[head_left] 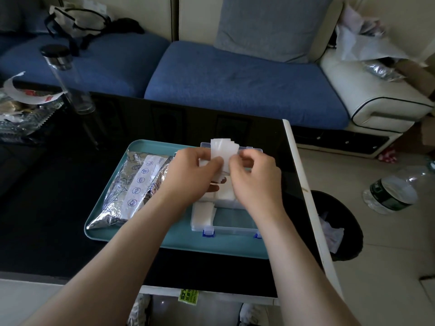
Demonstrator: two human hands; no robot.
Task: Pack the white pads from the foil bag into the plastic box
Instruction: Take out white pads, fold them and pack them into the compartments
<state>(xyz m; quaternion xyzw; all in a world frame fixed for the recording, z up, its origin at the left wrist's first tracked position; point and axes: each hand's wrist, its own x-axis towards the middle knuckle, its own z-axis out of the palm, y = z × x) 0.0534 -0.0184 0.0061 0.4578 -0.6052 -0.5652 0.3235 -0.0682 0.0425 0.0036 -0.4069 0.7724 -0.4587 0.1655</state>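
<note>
Holding, head view: a fanned stack of thin white rectangular pads (222,149) is up in the air between both hands, over the clear plastic box with blue latches (230,229).
Left hand (193,177): its fingers curl round the lower part of the stack, with the thumb pressed on the front face.
Right hand (254,182): its thumb and fingertips pinch the stack's right edge. How firmly, I cannot tell.
Packed pads (202,212): a white pile already lies in the box's left compartment, and more white shows under the hands. The near compartment looks unfilled.
Crinkled silver foil bag (122,196): it lies flat on the teal plastic tray (164,241), just left of the box and touching the left forearm.
Fan risk: the pads are splayed, not squared, so easing either pinch would probably let single sheets slide out and scatter over the tray or the glossy black table (47,208).
Fit risk: a stack pushed down while still fanned may catch on a divider or wall, bending corners or riding up so the lid will not close.
Edge risk: the box sits near the table's right side, above a round black waste bin (339,231), and a pad flicked rightward could drop into it.
Bag risk: a sweep of the left forearm might drag the foil bag off the tray.
</note>
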